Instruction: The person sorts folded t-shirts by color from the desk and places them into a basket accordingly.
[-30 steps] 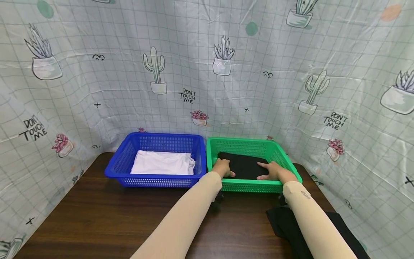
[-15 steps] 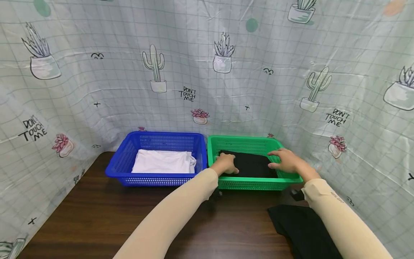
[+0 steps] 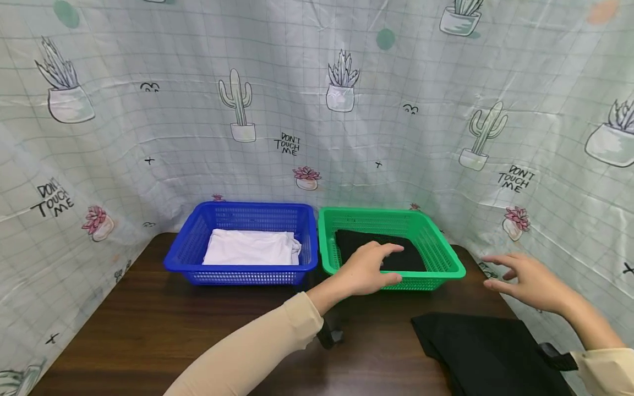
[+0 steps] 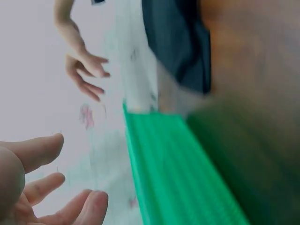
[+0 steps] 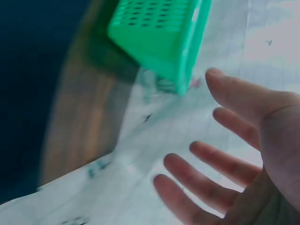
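My left hand (image 3: 365,269) hovers over the front rim of the green basket (image 3: 453,269), its fingers spread and holding nothing. Inside that basket lies a folded black cloth (image 3: 413,256), partly hidden behind the hand. Off to the right, my right hand (image 3: 532,283) is in the air, fingers apart and free of any object. Below it on the table is another black cloth (image 3: 475,341), spread flat with one corner folded. The left wrist view shows the left hand's fingertips (image 4: 96,204) beside the green basket wall. In the right wrist view, the right fingers (image 5: 201,180) are apart from the basket.
A blue basket (image 3: 240,269) stands left of the green one, with a folded white cloth (image 3: 250,247) inside. Both rest toward the back of the dark wooden table (image 3: 148,330). A printed curtain (image 3: 317,110) hangs behind and along the sides.
Both hands have left the black cloth in the green basket. The left hand has come up and toward the front; the right has moved right and down, above the cloth on the table.
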Demonstrator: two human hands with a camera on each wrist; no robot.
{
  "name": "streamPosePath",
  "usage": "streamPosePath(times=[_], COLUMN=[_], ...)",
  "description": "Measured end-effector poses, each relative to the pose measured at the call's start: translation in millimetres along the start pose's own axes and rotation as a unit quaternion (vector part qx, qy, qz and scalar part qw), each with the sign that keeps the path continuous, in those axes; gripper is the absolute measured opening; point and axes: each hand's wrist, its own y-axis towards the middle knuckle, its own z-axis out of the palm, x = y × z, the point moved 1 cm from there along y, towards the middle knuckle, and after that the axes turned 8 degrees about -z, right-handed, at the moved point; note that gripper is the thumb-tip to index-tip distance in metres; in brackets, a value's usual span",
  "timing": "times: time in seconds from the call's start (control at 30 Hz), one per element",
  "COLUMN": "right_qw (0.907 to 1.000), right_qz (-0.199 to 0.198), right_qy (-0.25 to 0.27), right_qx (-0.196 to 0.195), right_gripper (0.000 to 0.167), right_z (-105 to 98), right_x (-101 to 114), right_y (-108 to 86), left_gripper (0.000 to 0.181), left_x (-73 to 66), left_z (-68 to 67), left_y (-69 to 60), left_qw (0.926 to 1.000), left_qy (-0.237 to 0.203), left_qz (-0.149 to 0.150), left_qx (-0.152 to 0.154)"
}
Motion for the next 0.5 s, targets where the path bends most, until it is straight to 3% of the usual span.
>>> streamPosePath(times=[0.1,0.17,0.37,0.5], right_qw=[0.9991,0.9962,0.9824,0.9660], right_qz=[0.015,0.031,0.082,0.124], right_qy=[0.025,0.052,0.088,0.139], right_qx=[0.030,0.063,0.143,0.179], right_gripper=[0.057,0.059,0.068,0.073], right_z=[10,19,41,50], right_x=[-10,-17,-34,-39], right_y=[-25.4,-41.2,-75.1,-88.8], left_gripper=[0.060,0.060,0.068,0.073], left_x=[-3.3,-3.9,-1.6,-3.7], left_z=[18.1,33.9,85.8,114.7], left_y=[-12.3,-17.5,-22.4,-21.9], left_qw=[0.9989,0.9968,0.9822,0.9761], left_qy=[-0.038,-0.067,-0.150,-0.158], left_qz=[0.019,0.015,-0.044,-0.071], left_qx=[0.018,0.040,0.105,0.131])
